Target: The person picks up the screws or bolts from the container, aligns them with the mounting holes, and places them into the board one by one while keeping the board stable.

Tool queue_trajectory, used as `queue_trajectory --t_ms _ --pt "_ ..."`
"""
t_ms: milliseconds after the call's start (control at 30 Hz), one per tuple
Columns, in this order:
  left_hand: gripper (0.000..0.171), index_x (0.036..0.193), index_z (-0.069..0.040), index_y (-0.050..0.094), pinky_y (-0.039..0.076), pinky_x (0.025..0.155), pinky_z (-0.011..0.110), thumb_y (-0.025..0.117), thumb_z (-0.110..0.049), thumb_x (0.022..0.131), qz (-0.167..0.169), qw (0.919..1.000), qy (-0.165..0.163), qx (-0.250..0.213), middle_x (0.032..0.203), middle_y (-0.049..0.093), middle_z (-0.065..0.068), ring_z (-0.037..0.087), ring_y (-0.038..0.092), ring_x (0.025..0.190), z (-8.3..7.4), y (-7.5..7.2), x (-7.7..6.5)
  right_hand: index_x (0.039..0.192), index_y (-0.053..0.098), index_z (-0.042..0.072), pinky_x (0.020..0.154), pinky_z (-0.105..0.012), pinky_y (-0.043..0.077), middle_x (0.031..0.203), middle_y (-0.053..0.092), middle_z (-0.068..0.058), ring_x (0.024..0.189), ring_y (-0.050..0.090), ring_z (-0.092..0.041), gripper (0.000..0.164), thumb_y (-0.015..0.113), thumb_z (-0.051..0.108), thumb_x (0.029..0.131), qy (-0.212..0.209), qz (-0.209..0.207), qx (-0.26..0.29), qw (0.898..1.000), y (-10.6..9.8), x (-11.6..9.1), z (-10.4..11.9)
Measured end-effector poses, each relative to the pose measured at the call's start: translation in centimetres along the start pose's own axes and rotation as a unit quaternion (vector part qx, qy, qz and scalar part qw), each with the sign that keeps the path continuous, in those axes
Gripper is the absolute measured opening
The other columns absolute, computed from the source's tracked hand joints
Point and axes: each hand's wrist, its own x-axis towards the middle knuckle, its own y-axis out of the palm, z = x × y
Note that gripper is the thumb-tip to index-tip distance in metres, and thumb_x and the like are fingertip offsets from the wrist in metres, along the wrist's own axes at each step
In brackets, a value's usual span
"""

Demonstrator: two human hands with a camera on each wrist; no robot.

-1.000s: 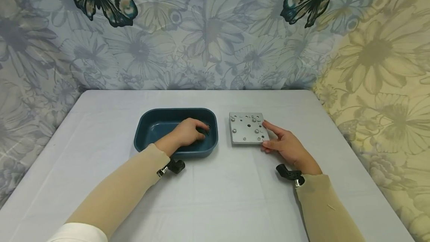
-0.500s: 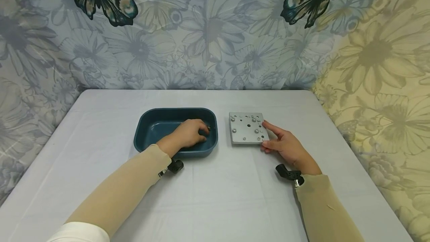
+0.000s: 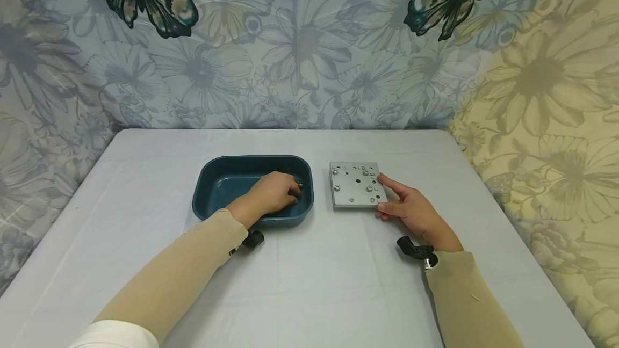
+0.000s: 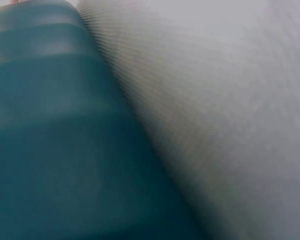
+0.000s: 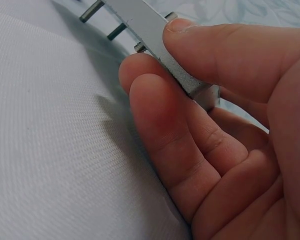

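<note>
In the head view my left hand (image 3: 272, 192) reaches into the right half of a dark blue tray (image 3: 224, 184), fingers bent downward. A tiny shiny bit (image 3: 301, 185) shows by its fingertips; whether they pinch it is hidden. The tray's outer wall (image 4: 65, 150) fills the left of the left wrist view. My right hand (image 3: 416, 209) grips the right edge of a square silver metal plate (image 3: 347, 181) with several screws and holes on top. In the right wrist view my thumb (image 5: 215, 52) lies on the plate (image 5: 152, 35), with fingers curled beneath; threaded screw ends (image 5: 140, 47) stick out below.
A white cloth (image 3: 309, 283) covers the table. Patterned fabric with flowers and butterflies (image 3: 309, 69) hangs behind and at both sides. A black wrist camera (image 3: 416, 248) sits at the right wrist, another (image 3: 253, 239) near the tray's front rim.
Within the tray, my left hand has shifted slightly and its fingers have bent further inward. The right hand and the metal plate stay in place.
</note>
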Motion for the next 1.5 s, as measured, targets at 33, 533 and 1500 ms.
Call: queue_trajectory --t_ms 33,533,1500 --pt "0.019 0.112 -0.018 0.077 0.048 0.098 0.039 0.072 -0.021 0.094 0.0 1.0 0.001 0.001 0.123 0.065 0.0 0.023 0.059 0.118 0.0 0.0 0.0 0.157 0.034 0.018 0.072 -0.031 0.057 0.098 0.072 -0.021 0.078 0.071 -0.028 0.082 0.078 0.011 0.088 0.0 0.0 0.0 1.0 0.0 0.0 0.0" --pt "0.02 0.109 -0.013 0.077 0.047 0.099 0.04 0.067 -0.01 0.093 -0.025 0.9973 -0.002 -0.069 0.122 0.066 0.003 0.024 0.058 0.119 0.7 0.3 0.4 0.157 0.033 0.018 0.073 -0.031 0.057 0.107 0.07 -0.023 0.08 0.072 -0.027 0.083 0.078 0.012 0.088 0.002 0.004 0.001 1.0 0.1 -0.2 0.3" --pt "0.031 0.115 -0.002 0.071 0.054 0.089 0.041 0.067 0.012 0.087 -0.062 0.8396 -0.101 -0.53 0.106 0.062 0.014 0.025 0.068 0.095 -1.0 -2.4 -0.3 0.157 0.035 0.017 0.074 -0.03 0.057 0.111 0.067 -0.024 0.078 0.071 -0.029 0.081 0.077 0.009 0.088 -0.001 -0.005 -0.004 1.0 0.3 -0.3 0.6"
